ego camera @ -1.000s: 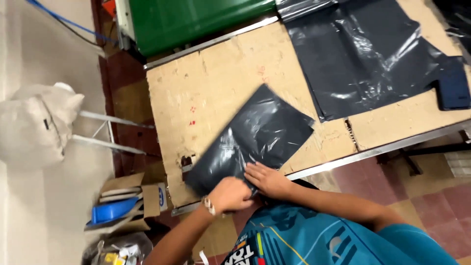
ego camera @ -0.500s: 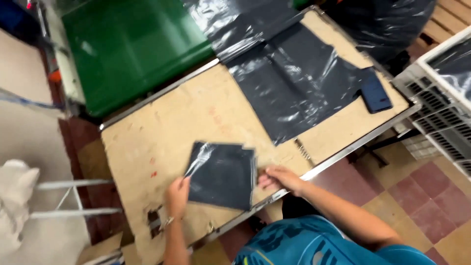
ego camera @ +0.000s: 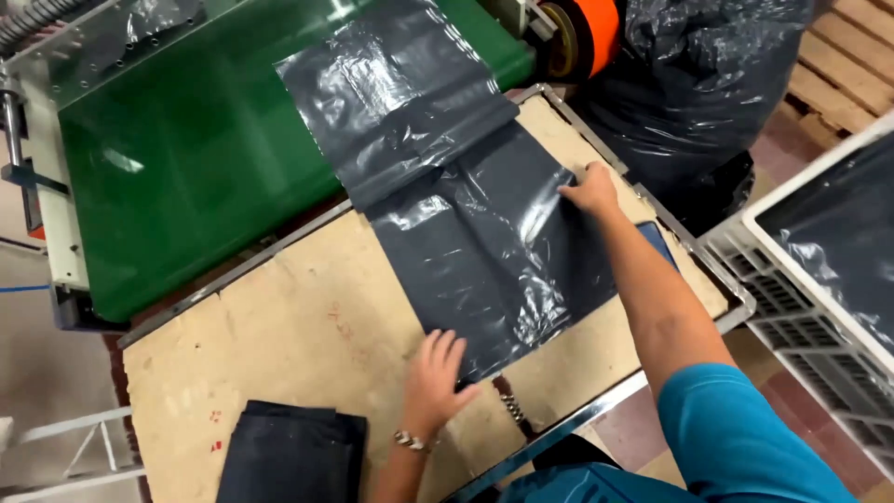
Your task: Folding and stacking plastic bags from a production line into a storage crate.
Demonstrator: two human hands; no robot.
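A plastic bag (ego camera: 484, 251) lies across the middle of the surface (ego camera: 279, 326), its upper end resting on the conveyor belt (ego camera: 186, 168) at upper left. A folded bag (ego camera: 293, 452) lies at lower left. A crate (ego camera: 801, 307) stands at right, a tape roll (ego camera: 582, 33) at top.

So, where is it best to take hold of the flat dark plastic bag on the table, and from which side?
Probably at the near corner of the dark plastic bag, beside the left hand, coming from the table's front edge. The bag lies flat, so only its edges offer something to pinch. The right hand already touches the far edge.
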